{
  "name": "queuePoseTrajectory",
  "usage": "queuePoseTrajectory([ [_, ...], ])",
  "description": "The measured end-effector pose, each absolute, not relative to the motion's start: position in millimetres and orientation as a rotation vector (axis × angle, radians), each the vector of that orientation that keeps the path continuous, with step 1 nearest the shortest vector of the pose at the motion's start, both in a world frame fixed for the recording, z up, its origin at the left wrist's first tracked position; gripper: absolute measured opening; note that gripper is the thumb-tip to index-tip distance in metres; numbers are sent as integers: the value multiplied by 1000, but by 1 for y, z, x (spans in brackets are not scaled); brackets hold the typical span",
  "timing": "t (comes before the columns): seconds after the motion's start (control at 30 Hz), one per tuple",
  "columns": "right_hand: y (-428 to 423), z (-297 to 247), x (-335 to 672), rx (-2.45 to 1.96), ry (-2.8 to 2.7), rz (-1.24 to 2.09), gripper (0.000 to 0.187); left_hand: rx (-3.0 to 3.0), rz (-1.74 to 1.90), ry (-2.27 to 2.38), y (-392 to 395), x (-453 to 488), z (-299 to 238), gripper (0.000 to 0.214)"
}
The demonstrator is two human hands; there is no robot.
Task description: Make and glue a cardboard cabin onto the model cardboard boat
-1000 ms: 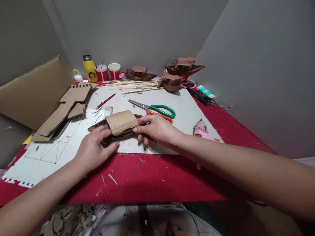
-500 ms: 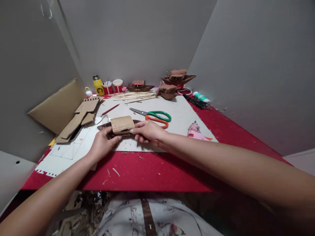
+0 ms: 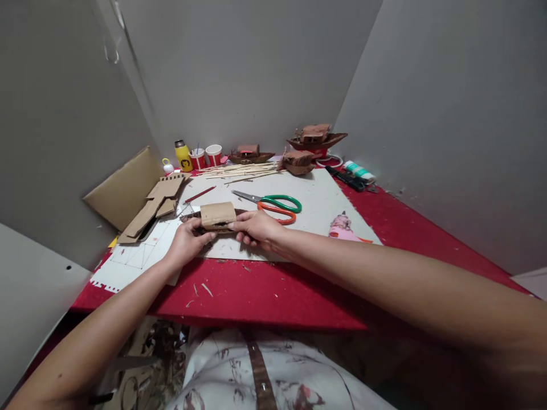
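Observation:
Between my hands is a small cardboard model boat [image 3: 220,229] with a dark hull and a curved tan cardboard roof [image 3: 217,213] over its middle. My left hand [image 3: 188,238] is closed around the boat's left part, thumb along the near side. My right hand [image 3: 255,228] pinches the right end by the roof's lower corner, and its fingers hide that end of the hull. Just behind my right hand lie scissors [image 3: 277,203] with one green and one orange handle, blades pointing left. A dark red pencil [image 3: 200,195] rests behind the boat.
Cut cardboard pieces [image 3: 156,208] lie at left before a leaning cardboard sheet [image 3: 123,188]. Thin wooden sticks [image 3: 248,171] and finished model boats [image 3: 316,138] are at the back. A pink glue gun [image 3: 342,228] lies right. Cups [image 3: 213,155] and a yellow bottle [image 3: 183,156] stand back left.
The camera view has shifted slightly, so the table appears further right. Both hands keep their hold on the model boat, with little other movement.

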State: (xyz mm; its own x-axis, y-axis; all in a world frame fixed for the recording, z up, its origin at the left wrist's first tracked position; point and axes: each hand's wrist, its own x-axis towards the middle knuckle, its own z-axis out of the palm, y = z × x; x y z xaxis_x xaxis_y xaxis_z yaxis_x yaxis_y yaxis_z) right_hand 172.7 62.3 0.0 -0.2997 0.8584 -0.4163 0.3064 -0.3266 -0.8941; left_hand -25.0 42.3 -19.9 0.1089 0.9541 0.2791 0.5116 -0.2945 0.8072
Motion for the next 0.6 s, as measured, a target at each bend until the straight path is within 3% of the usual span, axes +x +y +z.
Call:
queuePoseTrajectory([
  [0.23, 51, 35, 192, -1325, -1484, 1579, 15, 1780, 1172, 1433, 36, -29, -9, 23],
  [0.6, 15, 79, 246, -1011, -1491, 939, 14, 1682, 1269, 1338, 13, -30, 31, 23],
])
